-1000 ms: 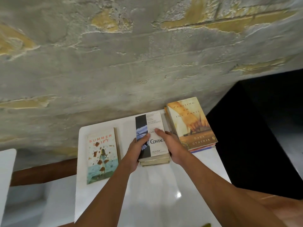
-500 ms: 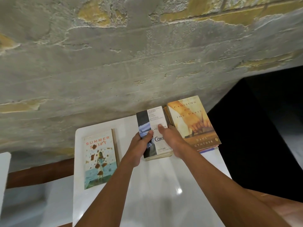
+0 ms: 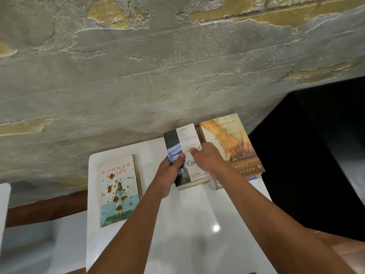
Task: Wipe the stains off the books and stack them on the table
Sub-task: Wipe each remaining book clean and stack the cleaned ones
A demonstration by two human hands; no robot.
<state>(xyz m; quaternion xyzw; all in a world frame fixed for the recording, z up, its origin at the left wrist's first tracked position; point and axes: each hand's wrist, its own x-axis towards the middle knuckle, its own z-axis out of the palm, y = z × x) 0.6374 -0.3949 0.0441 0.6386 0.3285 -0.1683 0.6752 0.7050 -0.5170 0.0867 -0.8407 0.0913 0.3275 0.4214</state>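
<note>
White table (image 3: 177,230) held three lots: stained "Summer" book (image 3: 118,191) left of the "Contact" book (image 3: 182,155); "Crossing on the Paris" stack (image 3: 229,135) right. Left hand (image 3: 167,176) gripped "Contact"; right hand (image 3: 207,158) pressed its cover, grip unclear.

Dim, soft; glare spot on table (image 3: 215,227).

You are looking at paper-covered books (image 3: 117,191) lying on a glossy, smooth white table (image 3: 189,230) below a rough, patchy plaster wall (image 3: 158,76).
</note>
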